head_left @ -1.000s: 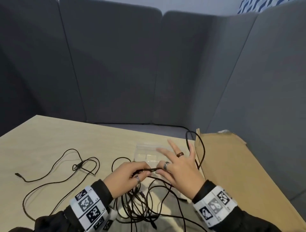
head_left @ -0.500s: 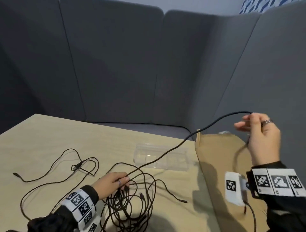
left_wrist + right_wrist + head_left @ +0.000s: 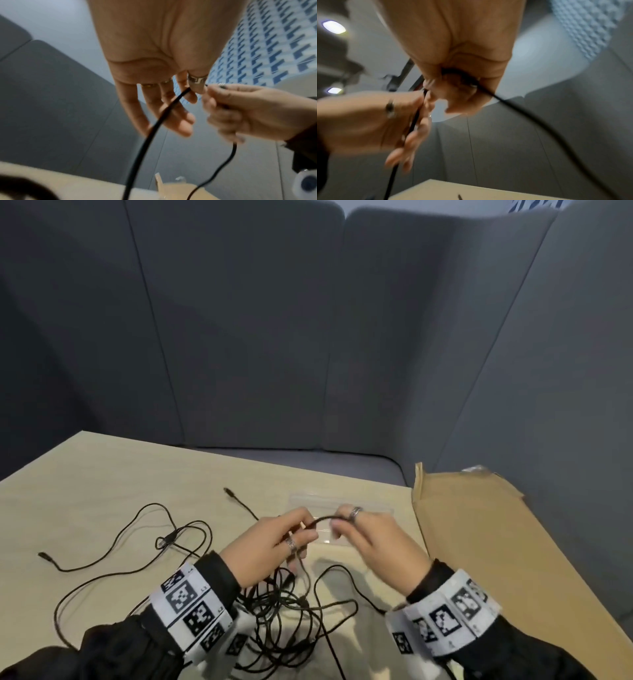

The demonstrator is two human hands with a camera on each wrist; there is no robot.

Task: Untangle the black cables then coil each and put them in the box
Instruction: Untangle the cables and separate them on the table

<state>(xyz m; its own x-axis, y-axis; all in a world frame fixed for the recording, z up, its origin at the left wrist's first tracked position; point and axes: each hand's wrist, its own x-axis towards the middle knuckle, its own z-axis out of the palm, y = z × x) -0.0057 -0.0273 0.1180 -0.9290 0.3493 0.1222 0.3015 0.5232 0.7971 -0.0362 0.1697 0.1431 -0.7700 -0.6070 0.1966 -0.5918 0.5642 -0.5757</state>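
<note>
Both hands meet just above the table in the head view, holding a short arc of black cable (image 3: 322,518) between them. My left hand (image 3: 303,525) pinches it between thumb and forefinger; in the left wrist view the other fingers (image 3: 171,121) hang straight. My right hand (image 3: 337,525) grips the cable with curled fingers (image 3: 453,94). Under the wrists lies a tangle of black cables (image 3: 284,611). A thinner black cable (image 3: 137,542) sprawls loose to the left. The clear plastic box (image 3: 373,506) sits right behind the hands.
A flat brown cardboard sheet (image 3: 496,542) covers the table's right side, its edge turned up. One cable end with a plug (image 3: 228,492) lies on the light wood table (image 3: 102,474) behind my left hand. Grey padded panels surround the table.
My right hand came down from high on the right, back to the left hand. My left hand rose off the tangle. A plug end now lies behind my left hand.
</note>
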